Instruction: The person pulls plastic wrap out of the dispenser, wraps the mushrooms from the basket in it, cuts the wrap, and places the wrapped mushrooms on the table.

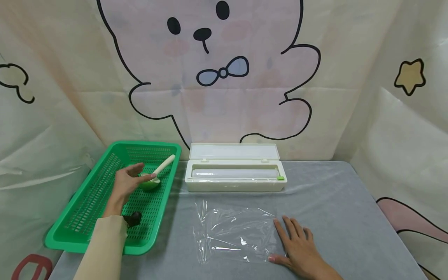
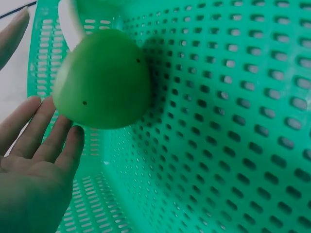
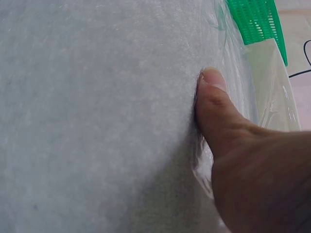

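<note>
A ladle (image 1: 150,184) with a rounded green bowl and a white handle lies in the green basket (image 1: 164,217). Over the basket my left hand (image 1: 127,182) reaches to it, thumb and fingers spread apart. From the left wrist, the fingertips come right at the edge of the green bowl (image 2: 104,80), which has small dark dots, while the thumb stands away. A sheet of clear plastic film (image 1: 238,235) lies wrinkled on the grey cloth. My right hand (image 1: 299,247) rests at the sheet's right edge with fingers extended, its thumb (image 3: 214,102) on the film's border.
Behind the film stands a white cling film dispenser (image 1: 234,186), its lid (image 1: 234,151) raised and a green slider (image 1: 280,178) at the right end. Grey cloth (image 1: 350,217) covers the table. A curtain with a cartoon bear (image 1: 217,105) hangs at the back.
</note>
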The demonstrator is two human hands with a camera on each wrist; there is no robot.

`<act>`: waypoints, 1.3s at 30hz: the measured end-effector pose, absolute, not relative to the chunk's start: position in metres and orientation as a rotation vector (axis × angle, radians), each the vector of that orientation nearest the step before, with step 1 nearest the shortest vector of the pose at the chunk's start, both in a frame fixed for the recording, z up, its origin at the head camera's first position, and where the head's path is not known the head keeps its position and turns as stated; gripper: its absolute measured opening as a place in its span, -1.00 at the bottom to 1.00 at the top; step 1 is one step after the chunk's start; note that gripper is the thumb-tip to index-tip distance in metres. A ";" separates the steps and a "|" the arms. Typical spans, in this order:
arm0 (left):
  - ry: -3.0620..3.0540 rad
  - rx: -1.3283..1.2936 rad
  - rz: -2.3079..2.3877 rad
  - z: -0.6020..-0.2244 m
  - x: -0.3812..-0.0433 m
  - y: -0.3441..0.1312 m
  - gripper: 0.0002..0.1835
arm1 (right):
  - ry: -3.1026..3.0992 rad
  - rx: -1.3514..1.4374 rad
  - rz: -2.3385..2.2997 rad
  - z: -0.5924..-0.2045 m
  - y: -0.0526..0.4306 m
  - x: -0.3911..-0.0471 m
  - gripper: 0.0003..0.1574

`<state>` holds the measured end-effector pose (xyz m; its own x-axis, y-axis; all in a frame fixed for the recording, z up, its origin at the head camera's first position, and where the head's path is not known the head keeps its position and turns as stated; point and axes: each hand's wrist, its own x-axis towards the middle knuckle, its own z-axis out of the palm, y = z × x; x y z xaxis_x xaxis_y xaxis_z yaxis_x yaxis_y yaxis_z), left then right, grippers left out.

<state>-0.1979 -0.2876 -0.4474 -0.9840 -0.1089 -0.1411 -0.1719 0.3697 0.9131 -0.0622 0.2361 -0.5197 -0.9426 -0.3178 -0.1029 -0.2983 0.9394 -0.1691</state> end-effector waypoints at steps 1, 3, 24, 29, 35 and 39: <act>2.540 -0.270 1.693 -0.448 -0.198 -0.288 -0.04 | 2.961 -0.468 -0.235 -0.519 0.236 -0.062 0.41; 2.516 -0.280 1.652 -0.449 -0.199 -0.289 -0.01 | 2.963 -0.467 -0.239 -0.520 0.236 -0.062 0.40; 2.607 -0.376 1.452 -0.462 -0.201 -0.284 -0.04 | 3.008 -0.476 -0.311 -0.524 0.238 -0.061 0.37; 2.609 -0.399 1.555 -0.460 -0.200 -0.283 -0.08 | 3.001 -0.471 -0.322 -0.524 0.239 -0.061 0.37; 2.592 -0.373 1.685 -0.451 -0.198 -0.284 -0.11 | 2.981 -0.460 -0.349 -0.525 0.239 -0.060 0.38; 2.579 -0.357 1.723 -0.444 -0.196 -0.285 -0.09 | 2.962 -0.455 -0.369 -0.524 0.239 -0.060 0.40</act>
<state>-0.1959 -0.2848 -0.4440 -0.9737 -0.1780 -0.1424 -0.1997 0.3650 0.9093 -0.0604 0.2393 -0.5242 -0.9473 -0.3096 -0.0825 -0.2800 0.9250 -0.2570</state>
